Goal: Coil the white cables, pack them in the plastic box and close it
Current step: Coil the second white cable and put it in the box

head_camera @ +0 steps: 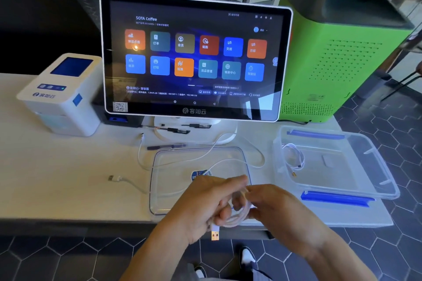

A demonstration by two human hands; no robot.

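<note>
My left hand [203,205] grips a partly coiled white cable [237,214] at the table's front edge; its orange-tipped USB plug [214,234] hangs below my fingers. My right hand [274,210] pinches the same coil from the right. The cable's loose length [228,161] trails back across the clear lid [159,166], which lies flat before the monitor. A second white cable [127,181] lies loose on the table to the left. The clear plastic box [374,166] with blue latches stands open at the right, with one coiled white cable [293,158] inside.
A touchscreen monitor [194,57] stands behind the lid, with pens [173,130] on its base. A white receipt printer [61,93] sits at the left. A green machine [342,52] stands behind the box. The table edge runs just under my hands.
</note>
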